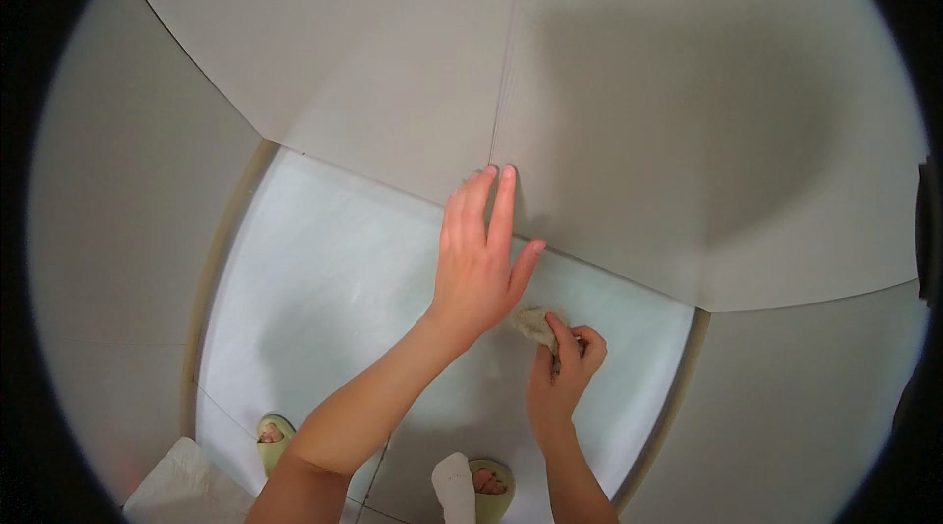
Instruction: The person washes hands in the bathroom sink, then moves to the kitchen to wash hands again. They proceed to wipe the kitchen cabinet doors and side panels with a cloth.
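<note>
My left hand (475, 255) reaches forward with its fingers extended and its thumb spread, holding nothing. Its fingertips are at the grey wall (398, 82) in front, by the foot of a vertical seam (507, 67). Lower and to the right, my right hand (563, 380) grips a wadded, fuzzy beige cloth (536, 325) over the glossy white floor (346, 251). Fingers cover part of the cloth. Whether it touches the floor, I cannot tell.
Side walls (125, 214) close in at left and right, with tan skirting strips (221, 244) along the floor. My feet in green slippers (490, 491) are below. A white cloth-like piece (451, 483) is beside one slipper. A whitish, crumpled sheet or bag (184, 491) sits lower left.
</note>
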`<state>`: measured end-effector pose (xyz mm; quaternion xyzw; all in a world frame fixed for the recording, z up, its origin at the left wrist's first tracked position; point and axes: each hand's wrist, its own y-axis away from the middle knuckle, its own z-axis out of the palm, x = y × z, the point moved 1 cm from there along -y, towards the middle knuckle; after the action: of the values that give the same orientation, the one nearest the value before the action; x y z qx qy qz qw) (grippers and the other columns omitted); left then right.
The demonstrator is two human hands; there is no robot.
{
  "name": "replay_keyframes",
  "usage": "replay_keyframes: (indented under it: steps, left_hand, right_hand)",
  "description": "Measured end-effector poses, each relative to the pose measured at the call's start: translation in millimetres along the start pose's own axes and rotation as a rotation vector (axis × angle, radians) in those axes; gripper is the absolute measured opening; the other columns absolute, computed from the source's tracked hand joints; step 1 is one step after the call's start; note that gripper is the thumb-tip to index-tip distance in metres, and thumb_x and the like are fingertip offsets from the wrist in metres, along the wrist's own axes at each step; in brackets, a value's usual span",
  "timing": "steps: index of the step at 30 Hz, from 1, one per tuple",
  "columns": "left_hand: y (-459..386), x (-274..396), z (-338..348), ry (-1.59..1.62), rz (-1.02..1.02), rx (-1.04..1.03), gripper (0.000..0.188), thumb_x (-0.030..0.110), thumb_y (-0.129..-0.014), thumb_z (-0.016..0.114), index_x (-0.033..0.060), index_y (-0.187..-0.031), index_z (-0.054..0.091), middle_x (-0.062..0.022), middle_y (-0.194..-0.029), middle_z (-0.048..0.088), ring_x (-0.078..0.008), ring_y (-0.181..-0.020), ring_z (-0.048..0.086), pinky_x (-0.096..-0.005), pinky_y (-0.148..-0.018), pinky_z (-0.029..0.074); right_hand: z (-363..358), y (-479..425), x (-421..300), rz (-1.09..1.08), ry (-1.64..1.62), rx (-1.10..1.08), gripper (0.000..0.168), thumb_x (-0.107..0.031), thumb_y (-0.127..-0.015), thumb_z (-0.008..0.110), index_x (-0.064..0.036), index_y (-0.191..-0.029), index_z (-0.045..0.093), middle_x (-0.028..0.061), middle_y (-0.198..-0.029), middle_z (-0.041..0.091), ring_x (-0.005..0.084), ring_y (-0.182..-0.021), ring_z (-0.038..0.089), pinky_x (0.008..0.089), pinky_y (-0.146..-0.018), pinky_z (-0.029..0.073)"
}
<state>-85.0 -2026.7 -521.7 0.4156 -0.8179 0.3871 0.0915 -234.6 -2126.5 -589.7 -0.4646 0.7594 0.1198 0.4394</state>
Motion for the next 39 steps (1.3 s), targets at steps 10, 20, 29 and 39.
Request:
replay_keyframes:
  steps: [10,20,29,39]
  left_hand:
    - [0,5,13,-0.069,-0.015,-0.027,0.074,0.016,-0.086,0.065,-0.0015,-0.145,0.024,-0.0284,-0.144,0.024,-0.0452,-0.125,0.035,-0.0488,-0.102,0.036]
    - [1,1,10,-0.081,-0.003,-0.043,0.071,0.017,-0.087,0.064,-0.001,-0.145,0.027,-0.0278,-0.144,0.026,-0.0442,-0.126,0.035,-0.0484,-0.102,0.036]
    - [0,-2,11,-0.084,0.009,-0.032,0.071,0.015,-0.085,0.065,-0.0003,-0.144,0.029,-0.0268,-0.143,0.027,-0.0434,-0.126,0.037,-0.0475,-0.101,0.037]
    - [-1,-6,11,-0.092,0.03,-0.018,0.073,0.013,-0.084,0.067,0.0014,-0.145,0.029,-0.0257,-0.142,0.029,-0.042,-0.125,0.038,-0.0467,-0.1,0.038]
  right_hand:
    - [-18,12,3,0.105,-0.072,-0.027,0.042,0.008,-0.075,0.058,-0.008,-0.113,0.065,0.0094,-0.11,0.039,0.0249,-0.101,0.039,0.0337,-0.085,0.038]
    - [-16,4,-1,0.107,-0.11,-0.035,0.041,0.007,-0.077,0.057,-0.008,-0.114,0.065,0.01,-0.111,0.04,0.0247,-0.101,0.04,0.0335,-0.086,0.037]
    - [-15,6,2,0.105,-0.095,-0.04,0.041,0.006,-0.076,0.058,-0.008,-0.114,0.065,0.0101,-0.111,0.039,0.0246,-0.1,0.039,0.0342,-0.086,0.037]
    - [-15,6,4,0.158,-0.088,-0.058,0.041,0.006,-0.077,0.057,-0.008,-0.114,0.065,0.0097,-0.112,0.039,0.0244,-0.101,0.039,0.0336,-0.086,0.038]
